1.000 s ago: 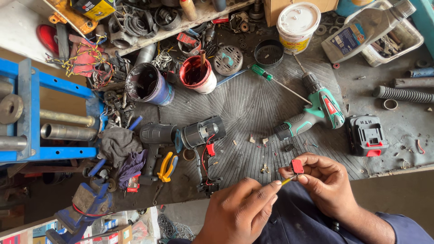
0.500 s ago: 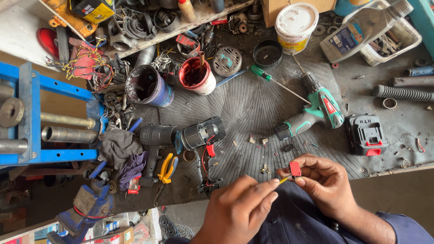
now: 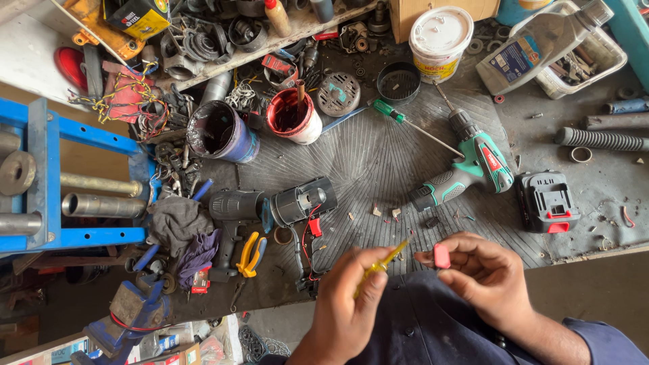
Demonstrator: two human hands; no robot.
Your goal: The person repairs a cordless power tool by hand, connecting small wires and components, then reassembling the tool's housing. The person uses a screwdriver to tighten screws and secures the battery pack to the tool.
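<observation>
Two hands meet low in the frame: your left hand (image 3: 348,304) pinches a small yellow screwdriver (image 3: 383,262), your right hand (image 3: 483,274) pinches a little red part (image 3: 441,256). Slip, and the tip could poke your fingers or drop the part.

Yellow screwdriver (image 3: 382,265) tilted, tip near small red part (image 3: 441,256).
</observation>
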